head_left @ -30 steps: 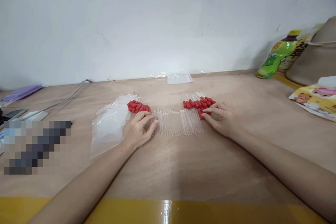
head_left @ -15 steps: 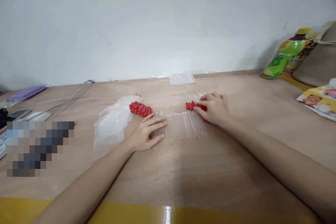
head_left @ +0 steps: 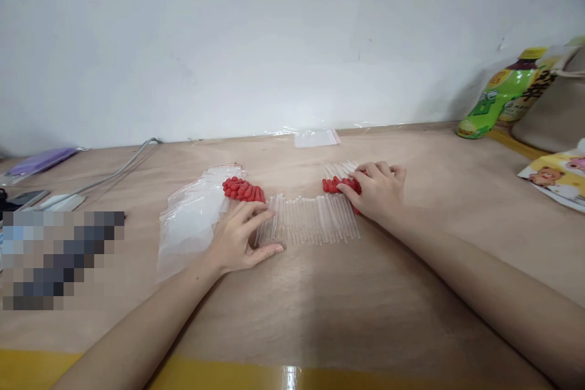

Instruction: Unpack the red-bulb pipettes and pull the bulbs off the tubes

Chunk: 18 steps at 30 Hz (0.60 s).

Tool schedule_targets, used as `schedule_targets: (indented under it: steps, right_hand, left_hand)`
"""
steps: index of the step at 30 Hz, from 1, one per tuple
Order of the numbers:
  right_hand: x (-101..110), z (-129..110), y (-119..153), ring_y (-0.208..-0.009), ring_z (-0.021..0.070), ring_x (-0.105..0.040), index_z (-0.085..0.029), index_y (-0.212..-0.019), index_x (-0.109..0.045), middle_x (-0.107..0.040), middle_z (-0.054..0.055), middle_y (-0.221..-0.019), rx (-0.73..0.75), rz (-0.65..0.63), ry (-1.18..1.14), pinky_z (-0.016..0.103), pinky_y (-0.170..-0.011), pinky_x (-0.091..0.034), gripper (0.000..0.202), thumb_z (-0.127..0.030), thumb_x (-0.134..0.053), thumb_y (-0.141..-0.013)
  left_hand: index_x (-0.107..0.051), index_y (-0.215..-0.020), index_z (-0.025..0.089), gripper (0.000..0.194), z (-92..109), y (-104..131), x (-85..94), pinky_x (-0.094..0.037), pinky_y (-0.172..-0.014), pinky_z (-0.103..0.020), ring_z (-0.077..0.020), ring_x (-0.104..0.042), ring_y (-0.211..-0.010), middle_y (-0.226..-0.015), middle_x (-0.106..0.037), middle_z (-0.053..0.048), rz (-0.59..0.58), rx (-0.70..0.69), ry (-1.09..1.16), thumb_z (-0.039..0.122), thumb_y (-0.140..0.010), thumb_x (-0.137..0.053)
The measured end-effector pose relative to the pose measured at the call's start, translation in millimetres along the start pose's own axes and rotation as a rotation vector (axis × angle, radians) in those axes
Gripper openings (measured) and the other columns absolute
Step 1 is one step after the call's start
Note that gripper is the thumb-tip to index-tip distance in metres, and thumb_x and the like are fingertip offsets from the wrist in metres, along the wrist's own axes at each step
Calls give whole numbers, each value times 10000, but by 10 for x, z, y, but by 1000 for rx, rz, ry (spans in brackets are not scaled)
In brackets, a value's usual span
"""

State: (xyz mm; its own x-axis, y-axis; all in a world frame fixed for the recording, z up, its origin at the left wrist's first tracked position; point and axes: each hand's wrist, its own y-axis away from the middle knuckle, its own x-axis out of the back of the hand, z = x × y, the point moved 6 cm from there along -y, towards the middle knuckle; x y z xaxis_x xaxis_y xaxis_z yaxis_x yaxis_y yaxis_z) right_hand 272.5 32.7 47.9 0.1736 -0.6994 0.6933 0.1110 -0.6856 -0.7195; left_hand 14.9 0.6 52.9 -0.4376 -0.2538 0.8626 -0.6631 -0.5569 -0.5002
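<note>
A row of clear thin tubes [head_left: 306, 219] lies side by side on the wooden table. My left hand [head_left: 240, 234] rests at the row's left end, fingers apart, thumb on the table below the tubes. Just above it sits a cluster of red rubber bulbs [head_left: 244, 189]. My right hand [head_left: 377, 192] is over the right-hand red bulbs [head_left: 336, 184], thumb and fingers spread and touching them; its fingertips are partly hidden. More thin clear tubes [head_left: 340, 167] point away behind those bulbs. Left of my left hand, clear zip bags [head_left: 192, 219] lie fanned out.
Against the wall lies another clear bag [head_left: 316, 138]. A green bottle [head_left: 496, 97], a beige bag [head_left: 555, 103] and a printed packet [head_left: 557, 177] stand or lie at the right. At the left are a purple packet [head_left: 43, 161], a grey cable [head_left: 119, 170] and a phone [head_left: 27, 200].
My left hand has slid left and slightly nearer, uncovering more of the tubes at that end. My right hand has shifted slightly right, and more red bulbs show beside it.
</note>
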Motion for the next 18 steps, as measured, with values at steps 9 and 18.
schedule_targets:
  steps: [9,18]
  right_hand:
    - [-29,14,2,-848,205,-472,-168,-655,-655,-629,48,-846,-79,-32,15,379,-759,-202,270,-354,-516,-794]
    - [132,75,11,-849,207,-494,-184,-686,-642,-634,37,-834,-215,202,-158,387,-791,-242,234,-363,-535,-790]
  left_hand:
    - [-523,-1097,178,454,-14,7,-66,-490,-774,-339,-203,-547,-904,-1103,-504,-94,-62,183,62,457,-744,-585]
    - [-532,-1097,173,343,-67,-1,-5,-429,-861,-382,-219,-508,-981,-1062,-531,-91,118,171,-1,333,-794,-544]
